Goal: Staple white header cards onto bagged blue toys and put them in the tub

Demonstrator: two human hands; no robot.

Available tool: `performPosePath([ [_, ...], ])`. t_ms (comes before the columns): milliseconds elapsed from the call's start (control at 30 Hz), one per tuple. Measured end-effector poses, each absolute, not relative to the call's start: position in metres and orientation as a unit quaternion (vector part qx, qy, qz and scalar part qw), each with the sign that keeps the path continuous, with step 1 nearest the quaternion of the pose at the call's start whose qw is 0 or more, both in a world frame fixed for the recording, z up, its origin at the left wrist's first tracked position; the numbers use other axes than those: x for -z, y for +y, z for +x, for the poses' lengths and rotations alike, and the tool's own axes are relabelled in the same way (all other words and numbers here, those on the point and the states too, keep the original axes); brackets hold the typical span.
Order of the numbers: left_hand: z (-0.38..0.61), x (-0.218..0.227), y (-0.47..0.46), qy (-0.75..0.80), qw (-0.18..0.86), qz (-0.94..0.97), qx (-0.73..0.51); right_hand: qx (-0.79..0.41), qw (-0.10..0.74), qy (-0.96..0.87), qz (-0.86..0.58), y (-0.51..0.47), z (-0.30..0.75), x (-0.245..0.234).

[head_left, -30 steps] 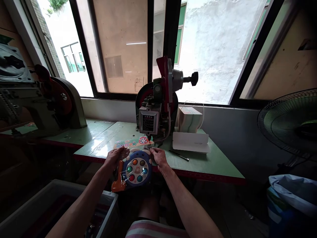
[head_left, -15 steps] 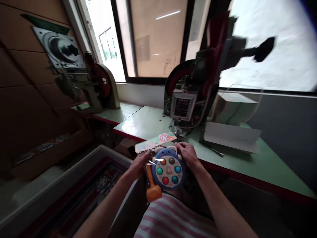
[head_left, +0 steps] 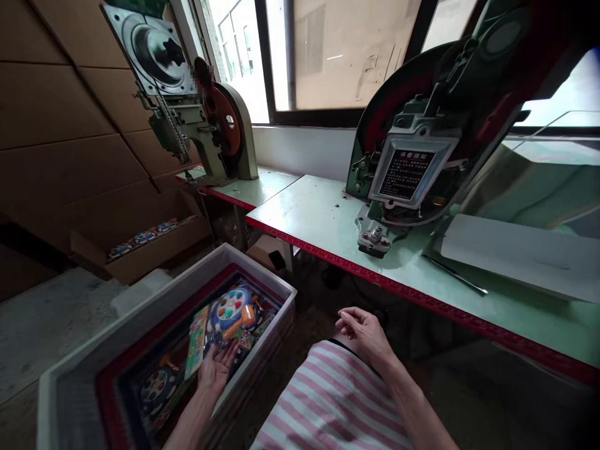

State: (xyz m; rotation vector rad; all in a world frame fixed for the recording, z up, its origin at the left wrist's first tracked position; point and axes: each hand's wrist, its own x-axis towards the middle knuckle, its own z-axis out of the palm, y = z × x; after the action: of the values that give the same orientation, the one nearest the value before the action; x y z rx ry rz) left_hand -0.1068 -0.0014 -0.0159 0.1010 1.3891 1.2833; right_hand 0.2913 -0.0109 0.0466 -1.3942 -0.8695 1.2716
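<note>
My left hand reaches down into a white plastic bin on the floor at my left. It holds the near edge of a bagged toy, a blue round dial with coloured buttons, an orange hammer and a printed header card. The pack lies tilted on other packed toys in the bin. My right hand hovers above my lap in striped cloth, fingers loosely curled and apart, holding nothing.
A green table with a red edge carries a press machine just right of the bin. A flat white box lies beside it. A second machine stands on the table behind. An open cardboard box with toys sits on the floor.
The toy pack has left the table edge, where both hands held it. My left hand has carried it down left into the bin; my right hand has let go. The view swung left.
</note>
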Motion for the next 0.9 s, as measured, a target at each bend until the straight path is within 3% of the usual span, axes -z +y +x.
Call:
performPosePath([
  [200,-0.051,0.046,-0.02,0.594,0.649,0.073,-0.47,-0.498,0.512,-0.373,-0.591,-0.011,0.308,-0.063],
  [367,0.004,0.036,0.001,0.55,0.706,0.167,-0.415,-0.437,0.532,-0.398,-0.607,-0.021,0.337,-0.094],
  [467,0.024,0.023,0.011,0.521,0.729,0.225,-0.383,-0.318,0.559,-0.415,-0.643,-0.03,0.377,-0.125],
  [567,0.039,0.013,0.019,0.528,0.715,0.281,-0.363,-0.105,0.57,-0.431,-0.692,-0.034,0.438,-0.162],
  [633,0.048,0.007,0.025,0.522,0.713,0.3,-0.36,0.06,0.533,-0.443,-0.719,-0.031,0.487,-0.185],
  [733,0.062,-0.004,0.033,0.513,0.718,0.308,-0.356,0.24,0.395,-0.472,-0.751,-0.016,0.556,-0.21],
  [900,0.08,-0.02,0.039,0.508,0.731,0.317,-0.328,0.301,0.178,-0.508,-0.788,0.014,0.622,-0.22],
])
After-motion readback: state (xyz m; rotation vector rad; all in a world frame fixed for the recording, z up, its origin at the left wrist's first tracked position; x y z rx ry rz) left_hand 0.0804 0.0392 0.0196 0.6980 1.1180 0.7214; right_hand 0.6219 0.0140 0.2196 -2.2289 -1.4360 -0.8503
